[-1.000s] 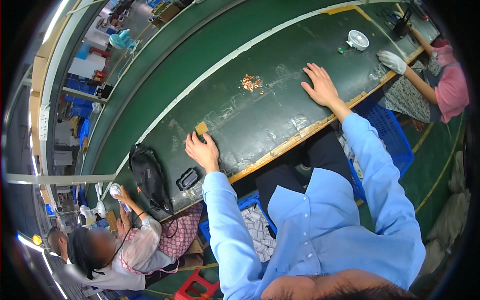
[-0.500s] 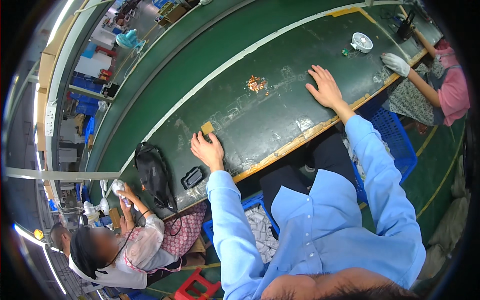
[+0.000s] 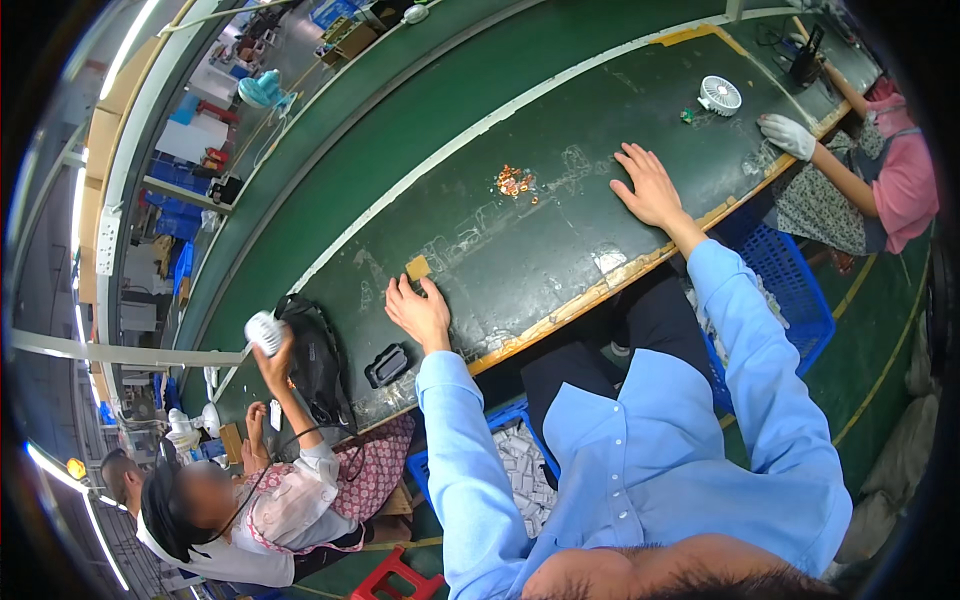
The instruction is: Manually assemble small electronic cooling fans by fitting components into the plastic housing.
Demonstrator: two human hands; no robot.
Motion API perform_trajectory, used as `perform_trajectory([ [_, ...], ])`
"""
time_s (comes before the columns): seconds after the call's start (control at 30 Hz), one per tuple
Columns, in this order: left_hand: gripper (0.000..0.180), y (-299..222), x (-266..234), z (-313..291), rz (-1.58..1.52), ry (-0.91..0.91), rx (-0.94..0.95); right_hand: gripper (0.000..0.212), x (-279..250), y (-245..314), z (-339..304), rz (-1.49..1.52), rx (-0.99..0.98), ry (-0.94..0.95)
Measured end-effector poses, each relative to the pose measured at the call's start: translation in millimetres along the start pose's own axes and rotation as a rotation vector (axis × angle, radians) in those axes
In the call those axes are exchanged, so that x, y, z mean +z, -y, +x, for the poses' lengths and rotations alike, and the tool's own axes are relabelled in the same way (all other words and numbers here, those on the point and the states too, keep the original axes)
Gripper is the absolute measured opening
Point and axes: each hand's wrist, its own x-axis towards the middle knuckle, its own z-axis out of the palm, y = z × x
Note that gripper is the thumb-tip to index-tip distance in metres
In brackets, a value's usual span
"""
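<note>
My left hand (image 3: 420, 312) rests on the dark green worktable (image 3: 520, 260), fingers apart and holding nothing. Just beyond its fingertips lies a small tan square (image 3: 417, 267). Farther right, my right hand (image 3: 651, 188) also lies on the table with its fingers stretched out. Between the hands, toward the far side, sits a little heap of shiny copper-coloured pieces (image 3: 514, 182). Left of my left hand is a black open tray (image 3: 386, 365). A small white fan (image 3: 720, 95) stands beyond my right hand, with a tiny green part (image 3: 687, 116) beside it.
A black bag (image 3: 312, 362) lies at the table's left. The co-worker on the left lifts a white fan head (image 3: 265, 331). On the right, another person's gloved hand (image 3: 788, 136) touches the table. Blue baskets (image 3: 783, 281) of white parts and a red stool (image 3: 397, 575) stand below.
The left co-worker has raised the white fan head up and to the right. My own hands stay nearly where they were; the view has shifted slightly.
</note>
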Motion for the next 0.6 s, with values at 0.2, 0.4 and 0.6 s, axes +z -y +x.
perform_trajectory([
  [0.2, 0.043, -0.2, 2.0, -0.8, -0.027, -0.033, 0.037, 0.055, -0.7, -1.2, 0.4, -0.008, 0.000, -0.001],
  [0.4, 0.031, -3.3, -2.9, -0.7, -0.117, -0.062, 0.293, 0.054, 1.5, -2.0, 1.2, -0.020, -0.008, -0.012],
  [0.6, 0.066, -14.2, -21.0, 19.9, 0.072, -0.268, 0.332, 0.055, -1.3, -3.2, 0.1, -0.007, 0.008, -0.010],
])
